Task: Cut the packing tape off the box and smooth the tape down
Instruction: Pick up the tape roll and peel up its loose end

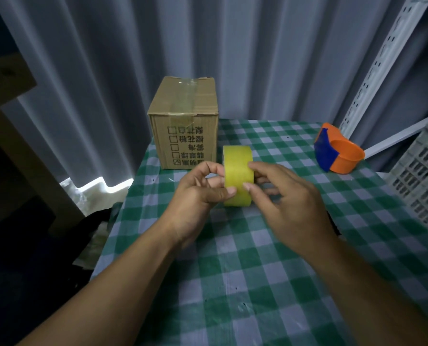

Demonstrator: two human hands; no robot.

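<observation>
A yellow roll of packing tape (237, 168) is held on edge above the checked table, in front of me. My left hand (200, 193) grips its left side, thumb pressed on the outer band. My right hand (280, 193) touches the roll's right side, with thumb and forefinger on the band. A brown cardboard box (183, 121) stands at the table's far left corner, with a strip of clear tape running over its top and down the front face. No free tape end is visible between roll and box.
An orange and blue tape dispenser (337, 151) lies at the far right of the green-checked tablecloth (245, 270). A grey slotted crate (422, 176) leans at the right edge. Curtains hang behind the table; dark clutter sits beyond its left edge.
</observation>
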